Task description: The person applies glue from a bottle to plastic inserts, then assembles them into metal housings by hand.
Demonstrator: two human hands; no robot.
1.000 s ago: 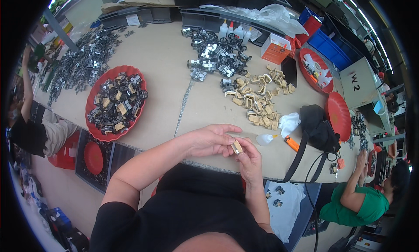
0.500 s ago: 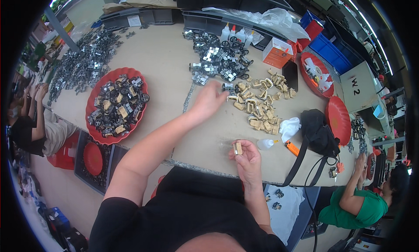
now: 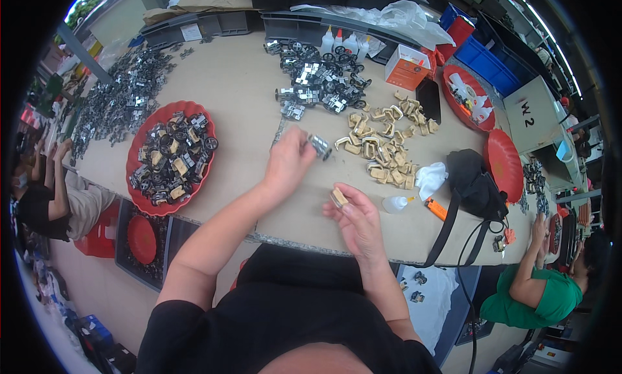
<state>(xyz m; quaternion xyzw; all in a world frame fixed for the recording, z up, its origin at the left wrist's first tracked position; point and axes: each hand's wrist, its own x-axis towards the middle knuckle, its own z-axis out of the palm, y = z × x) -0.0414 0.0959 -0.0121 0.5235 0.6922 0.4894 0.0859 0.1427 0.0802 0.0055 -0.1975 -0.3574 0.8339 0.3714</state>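
Far left: one co-worker in a black top [image 3: 42,209], both hands raised. Next, a broad heap of small dark grey parts [image 3: 133,89], spread over the table [image 3: 240,69].

Item: one red scalloped tray [image 3: 153,209], filled with black-wheeled assemblies [image 3: 175,155] bearing tan pieces.

Item: my left hand [image 3: 286,163], held above the table, fingertips pinching one silver-and-black wheeled part [image 3: 319,147] by its left end. The part is tilted, just left of the tan heap.

Beyond it: a cluster of similar wheeled parts [image 3: 311,76], with white squeeze bottles [image 3: 350,45] standing at its far edge.

Item: my right hand [image 3: 359,222], nearer my body, thumb and fingers grasping one small tan piece [image 3: 339,197]; the two held items are apart.

Item: one heap of loose tan pieces [image 3: 389,147], lying beyond my right hand.

Further right: a small bottle with a yellow tip [image 3: 394,204], on its side; a crumpled white cloth [image 3: 431,179]; an orange tool [image 3: 436,209]; a black bag [image 3: 470,183]; a second red tray [image 3: 504,166].

Far right: one co-worker in green [image 3: 541,296].
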